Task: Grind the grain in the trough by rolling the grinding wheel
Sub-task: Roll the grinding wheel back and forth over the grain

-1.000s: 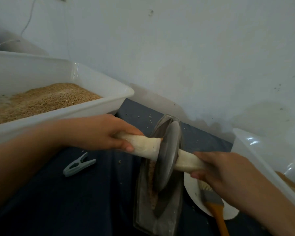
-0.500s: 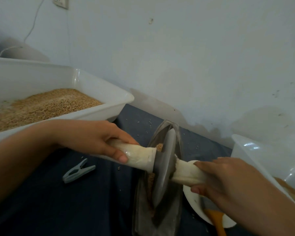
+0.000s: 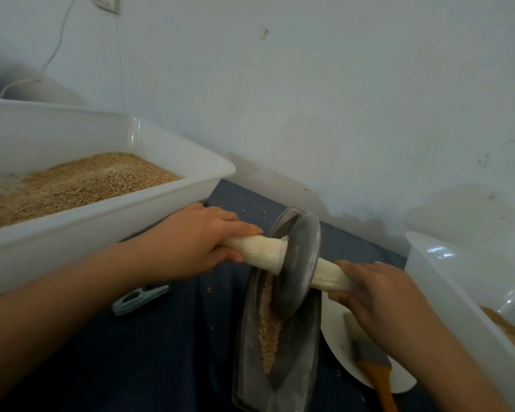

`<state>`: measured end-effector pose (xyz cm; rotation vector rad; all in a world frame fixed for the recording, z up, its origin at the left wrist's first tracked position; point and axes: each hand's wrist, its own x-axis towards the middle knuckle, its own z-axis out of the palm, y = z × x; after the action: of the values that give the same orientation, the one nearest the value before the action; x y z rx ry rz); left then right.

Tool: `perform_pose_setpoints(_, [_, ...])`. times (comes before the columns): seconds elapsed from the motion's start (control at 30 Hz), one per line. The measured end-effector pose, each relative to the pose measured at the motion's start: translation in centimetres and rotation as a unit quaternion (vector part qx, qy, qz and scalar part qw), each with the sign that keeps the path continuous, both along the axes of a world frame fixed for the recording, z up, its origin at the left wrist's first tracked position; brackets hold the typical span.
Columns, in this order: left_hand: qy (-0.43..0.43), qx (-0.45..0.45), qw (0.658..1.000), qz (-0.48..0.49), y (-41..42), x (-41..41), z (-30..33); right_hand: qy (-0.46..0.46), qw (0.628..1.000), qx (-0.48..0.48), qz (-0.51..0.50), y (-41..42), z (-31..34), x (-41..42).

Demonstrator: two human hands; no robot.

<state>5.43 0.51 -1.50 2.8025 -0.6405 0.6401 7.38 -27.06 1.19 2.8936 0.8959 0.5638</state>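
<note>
Left hand: my left hand (image 3: 197, 242) is wrapped round the left end of the cloth-wrapped axle (image 3: 257, 251), fingers curled over the top, thumb underneath.
Right hand: my right hand (image 3: 378, 295) grips the right end of the axle, fingers folded round it from above; I cannot tell where the thumb lies.
Wheel: the grinding wheel (image 3: 298, 263) stands on edge between my two sets of fingers, just beyond my left fingertips and tilted a little, its lower rim down in the trough (image 3: 250, 346) toward the far end.
Grain: the grain (image 3: 269, 325) lies in a narrow strip along the groove, nearer to me than the wheel and below my hands.
Handling, my judgement: the wheel looks like metal, so heavy and rigid; its own weight should do the crushing. The disc face is smooth and dusty, a poor place to hold. The wrapped axle is the place, one hand either side, close to the disc so it does not tip.
Risk: uneven pressure could ride the rim up the trough wall and spill grain.
Nearby: a white tub (image 3: 107, 212) of grain beyond my left knuckles, a clothes peg (image 3: 140, 297) under my left wrist, a brush (image 3: 369, 358) on a white plate (image 3: 336, 331) under my right hand.
</note>
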Motion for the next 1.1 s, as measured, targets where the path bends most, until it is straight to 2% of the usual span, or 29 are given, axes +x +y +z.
perform_pose_setpoints(0.07, [0.136,-0.082,0.985,-0.066,1.0,-0.5,1.0,0.016,0.999,-0.044,0.019,0.0,1.0,-0.9])
perform_pose_setpoints(0.13, [0.258,-0.143,0.945,-0.14,2.0,-1.1,2.1,0.051,0.996,-0.066,0.031,-0.2,2.3,-2.1])
perform_pose_setpoints(0.2, [0.314,-0.151,0.919,-0.183,2.5,-1.6,2.9,0.069,0.994,-0.065,0.045,-0.8,3.5,-3.5])
perform_pose_setpoints(0.3, [0.311,-0.165,0.916,-0.194,2.4,-1.8,3.0,0.093,0.994,-0.05,0.034,-1.0,3.9,-4.3])
perform_pose_setpoints(0.37, [0.263,-0.147,0.942,-0.151,1.9,-1.7,2.4,0.091,0.995,-0.029,0.024,-0.5,3.0,-3.4])
perform_pose_setpoints(0.47, [0.085,-0.046,0.994,-0.042,0.6,-0.8,0.7,0.037,0.999,0.011,-0.004,0.1,0.8,-1.0])
perform_pose_setpoints(0.53, [-0.04,0.016,0.999,0.013,-0.2,0.0,-0.3,0.009,0.999,0.022,-0.026,0.1,-0.2,0.0])
perform_pose_setpoints(0.6, [-0.079,0.03,0.996,0.025,-0.6,0.3,-0.7,0.009,0.999,0.022,-0.028,0.0,-0.6,0.4])
perform_pose_setpoints(0.67, [-0.026,0.002,1.0,-0.002,0.0,0.2,-0.3,0.014,1.0,0.007,-0.013,0.0,-0.1,0.0])
perform_pose_setpoints(0.73, [0.107,-0.072,0.99,-0.057,0.9,-0.6,0.8,0.029,0.999,-0.029,0.011,-0.2,0.9,-0.8])
perform_pose_setpoints(0.8, [0.228,-0.137,0.955,-0.129,1.8,-1.3,2.1,0.072,0.995,-0.056,0.028,-0.5,2.2,-1.9])
perform_pose_setpoints(0.87, [0.3,-0.149,0.924,-0.182,2.4,-1.9,3.1,0.117,0.991,-0.047,0.033,-0.7,3.5,-3.3])
perform_pose_setpoints(0.97, [0.322,-0.166,0.909,-0.204,2.5,-2.3,3.6,0.124,0.991,-0.038,0.025,-1.2,4.2,-4.2])
perform_pose_setpoints(1.03, [0.298,-0.157,0.924,-0.183,2.1,-2.2,3.3,0.131,0.991,-0.027,0.017,-1.0,3.8,-3.6])
perform_pose_setpoints(1.1, [0.238,-0.131,0.954,-0.127,1.6,-1.6,2.3,0.127,0.992,-0.002,0.001,-0.5,2.7,-2.5])
